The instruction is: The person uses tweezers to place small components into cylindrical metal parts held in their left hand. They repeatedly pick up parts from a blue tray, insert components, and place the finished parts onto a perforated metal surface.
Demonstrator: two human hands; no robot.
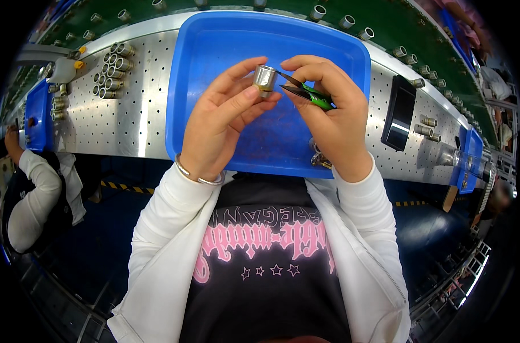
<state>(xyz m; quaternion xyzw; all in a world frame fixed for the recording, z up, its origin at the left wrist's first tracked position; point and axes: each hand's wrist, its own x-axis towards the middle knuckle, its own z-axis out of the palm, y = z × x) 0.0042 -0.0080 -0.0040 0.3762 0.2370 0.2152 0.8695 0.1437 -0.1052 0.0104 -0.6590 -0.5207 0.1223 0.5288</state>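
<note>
My left hand (224, 120) holds a small silver metal cylinder (265, 78) between thumb and fingers, above a blue plastic tray (214, 51). My right hand (331, 108) grips green-handled snips (307, 91), whose dark blades point left and almost touch the cylinder's right side. Both hands hover over the tray's middle. A silver bracelet (198, 176) circles my left wrist. A few small metal parts (319, 159) lie in the tray by my right wrist, partly hidden.
The tray sits on a perforated metal bench (134, 114). Several metal cylinders (111, 71) are stacked at left, more line the green belt (386, 23) behind. A black flat device (398, 112) lies at right. Another person's white sleeve (34, 194) is at far left.
</note>
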